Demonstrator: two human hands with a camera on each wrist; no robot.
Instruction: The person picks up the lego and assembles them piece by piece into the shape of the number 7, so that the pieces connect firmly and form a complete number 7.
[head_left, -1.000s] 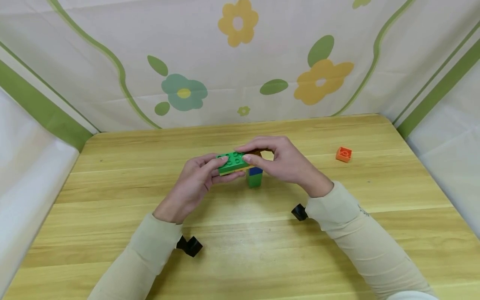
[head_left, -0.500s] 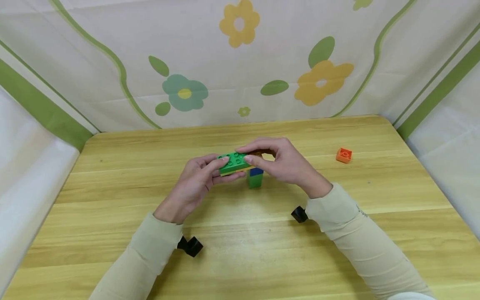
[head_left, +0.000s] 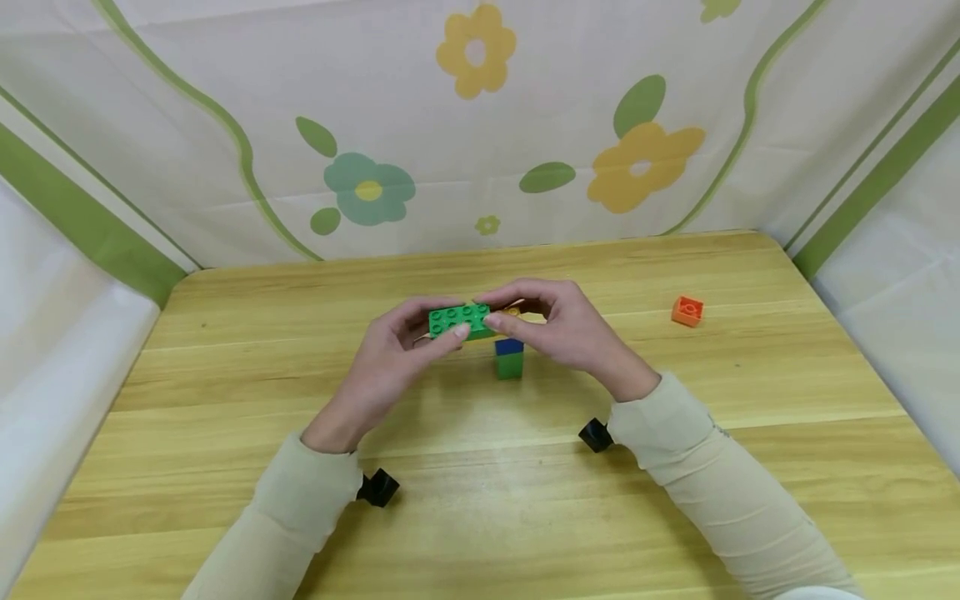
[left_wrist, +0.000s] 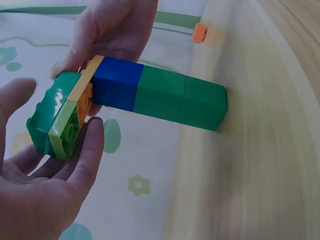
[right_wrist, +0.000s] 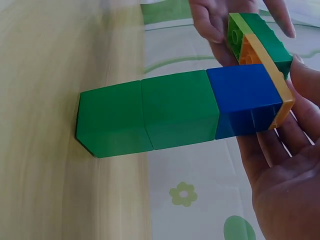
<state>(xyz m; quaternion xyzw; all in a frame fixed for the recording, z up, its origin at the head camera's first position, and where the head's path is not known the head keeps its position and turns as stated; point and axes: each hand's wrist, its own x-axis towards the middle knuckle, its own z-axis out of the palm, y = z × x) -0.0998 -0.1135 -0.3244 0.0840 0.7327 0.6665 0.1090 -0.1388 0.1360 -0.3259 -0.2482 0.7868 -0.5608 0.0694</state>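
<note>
Two stacked green toy building bricks (right_wrist: pixel 175 112) stand upright on the table, topped by a blue brick (right_wrist: pixel 245 92). An orange plate (left_wrist: pixel 81 82) caps the blue one and sticks out to the left. On that lies a long green studded brick (head_left: pixel 450 317), with a light green plate (left_wrist: pixel 61 131) under its left end. My right hand (head_left: pixel 577 329) pinches the right end of this top part between thumb and fingers. Round its left end is my left hand (head_left: pixel 382 362), fingers loosely bent, thumb standing off the brick in both wrist views.
An orange brick (head_left: pixel 687 311) lies apart at the right on the wooden table (head_left: pixel 480 517). Behind the table hangs a flowered cloth (head_left: pixel 450 125), with cloth at both sides. A black camera part (head_left: pixel 380 487) sticks out from the left cuff, another (head_left: pixel 596 435) from the right.
My left thumb has slid off the long green brick's top to its near edge, and the left fingers have shifted from beneath toward its far side. The right hand has barely moved.
</note>
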